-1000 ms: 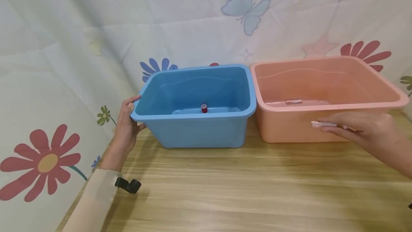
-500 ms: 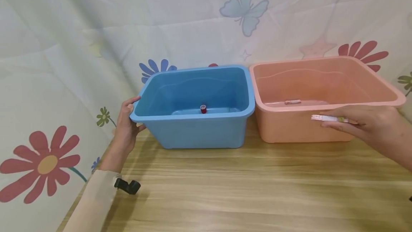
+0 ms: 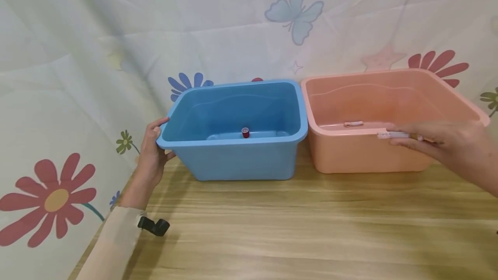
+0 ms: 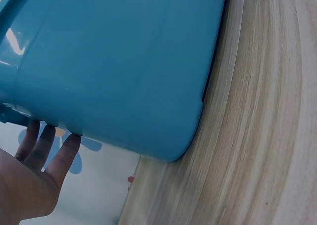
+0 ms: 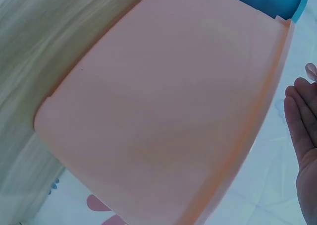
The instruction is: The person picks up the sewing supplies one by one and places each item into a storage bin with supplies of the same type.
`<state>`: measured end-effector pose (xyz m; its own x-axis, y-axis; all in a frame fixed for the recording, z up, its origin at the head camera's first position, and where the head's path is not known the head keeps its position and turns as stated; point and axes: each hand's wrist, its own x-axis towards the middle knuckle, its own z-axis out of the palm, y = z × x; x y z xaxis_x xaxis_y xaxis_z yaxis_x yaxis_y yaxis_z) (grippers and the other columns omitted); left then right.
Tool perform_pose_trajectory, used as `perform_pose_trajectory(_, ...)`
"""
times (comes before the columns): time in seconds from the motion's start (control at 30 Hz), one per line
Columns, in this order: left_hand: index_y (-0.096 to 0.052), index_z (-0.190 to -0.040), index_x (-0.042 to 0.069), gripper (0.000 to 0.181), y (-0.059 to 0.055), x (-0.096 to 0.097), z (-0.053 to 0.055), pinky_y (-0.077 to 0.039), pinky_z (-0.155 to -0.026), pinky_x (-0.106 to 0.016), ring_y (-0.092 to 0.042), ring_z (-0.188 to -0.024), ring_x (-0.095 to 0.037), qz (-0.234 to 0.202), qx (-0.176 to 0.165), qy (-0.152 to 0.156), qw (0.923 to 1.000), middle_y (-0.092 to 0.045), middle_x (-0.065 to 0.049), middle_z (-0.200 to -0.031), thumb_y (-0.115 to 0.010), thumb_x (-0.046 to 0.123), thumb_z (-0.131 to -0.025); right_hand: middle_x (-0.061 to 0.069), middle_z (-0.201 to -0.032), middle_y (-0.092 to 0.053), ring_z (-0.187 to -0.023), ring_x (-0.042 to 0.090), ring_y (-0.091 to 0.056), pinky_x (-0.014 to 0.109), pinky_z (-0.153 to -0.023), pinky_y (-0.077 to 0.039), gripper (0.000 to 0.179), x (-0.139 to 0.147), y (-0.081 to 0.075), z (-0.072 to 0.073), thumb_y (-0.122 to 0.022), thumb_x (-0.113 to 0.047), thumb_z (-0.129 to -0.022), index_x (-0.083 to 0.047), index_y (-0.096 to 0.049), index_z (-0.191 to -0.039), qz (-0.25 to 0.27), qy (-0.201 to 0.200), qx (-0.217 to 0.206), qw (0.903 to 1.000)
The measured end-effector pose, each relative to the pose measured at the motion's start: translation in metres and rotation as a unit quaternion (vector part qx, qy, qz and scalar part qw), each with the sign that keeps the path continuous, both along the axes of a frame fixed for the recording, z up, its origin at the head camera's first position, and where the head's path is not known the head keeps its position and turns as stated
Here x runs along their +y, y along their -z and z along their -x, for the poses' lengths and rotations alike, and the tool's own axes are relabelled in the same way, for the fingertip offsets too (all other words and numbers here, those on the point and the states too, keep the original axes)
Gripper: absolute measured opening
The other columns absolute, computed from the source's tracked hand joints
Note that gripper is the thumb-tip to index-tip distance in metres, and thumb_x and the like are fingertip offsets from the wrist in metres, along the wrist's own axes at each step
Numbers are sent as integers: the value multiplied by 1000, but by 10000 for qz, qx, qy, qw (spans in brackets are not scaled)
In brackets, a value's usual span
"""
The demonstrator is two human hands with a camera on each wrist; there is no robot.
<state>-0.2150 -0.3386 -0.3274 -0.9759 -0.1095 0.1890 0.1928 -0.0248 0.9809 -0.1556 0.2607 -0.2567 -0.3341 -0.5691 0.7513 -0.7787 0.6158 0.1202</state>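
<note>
My left hand (image 3: 151,152) grips the left rim of a blue plastic tub (image 3: 241,159). In the left wrist view, the fingers (image 4: 62,158) touch the tub's outer side. My right hand (image 3: 457,144) pinches a slim, flat white-and-pink item (image 3: 397,135), its kind unclear, at the front rim of a pink plastic tub (image 3: 362,154). Inside the pink tub lies a similar slim pink-and-white item (image 3: 353,123). A small red cylinder (image 3: 245,132) with a pale ringed end stands on the blue tub's floor. The held item is mostly cut off in the right wrist view.
Both tubs stand side by side on a wood-grain table (image 3: 272,228), their rims touching or nearly so. Behind them hangs a pale curtain (image 3: 233,20) printed with flowers and a butterfly. A black camera mount (image 3: 154,226) sits on my left wrist.
My right hand has risen with the slim item, from in front of the pink tub's wall to its front rim. My left hand keeps its grip on the blue tub.
</note>
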Motion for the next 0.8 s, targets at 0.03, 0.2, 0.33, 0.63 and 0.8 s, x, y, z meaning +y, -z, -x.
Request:
perform_pose_trajectory(0.03, -50, -142, 31, 43, 0, 0, 0, -52, -86, -40, -55, -113, -19, 17, 8, 0, 10000, -54, -1, -122, -44, 46, -102, 2, -69, -71, -49, 0, -41, 13, -50, -35, 67, -1, -1, 1, -41, -58, -102, -3, -79, -91, 10, -22, 41, 10000)
perform_pose_trajectory(0.2, -49, -142, 31, 44, 0, 0, 0, -51, -86, -41, -55, -115, -20, 20, -18, -3, 10000, -53, -1, -125, -45, 47, -101, -6, -64, -65, -49, 1, -42, 15, -50, -36, 66, -2, -9, 3, -41, -59, -102, -8, -78, -84, -130, 92, 273, 9995)
perform_pose_trajectory(0.33, -49, -142, 30, 45, 1, 0, 0, -52, -87, -40, -54, -115, -21, 2, -34, -16, 10000, -51, -2, -126, -44, 47, -101, -11, -59, -57, -50, 0, -37, 16, -49, -31, 62, -8, -16, 4, -42, -61, -101, -14, -76, -78, -60, 114, 451, 9989)
perform_pose_trajectory(0.63, -50, -142, 31, 44, 1, 0, 0, -52, -85, -41, -56, -114, -21, 106, -4, -81, 9999, -53, -3, -126, -44, 47, -102, -8, -57, -59, -49, 1, -38, 18, -47, -33, 61, -10, -26, 8, -39, -59, -102, -14, -73, -78, -302, 63, 347, 9989)
perform_pose_trajectory(0.8, -49, -143, 32, 45, 1, 0, 0, -51, -86, -42, -55, -115, -22, 177, 17, -66, 9998, -52, -3, -129, -43, 48, -102, -7, -58, -59, -48, 2, -39, 17, -44, -34, 60, -8, -26, 10, -39, -57, -103, -13, -70, -76, -275, 26, 301, 9992)
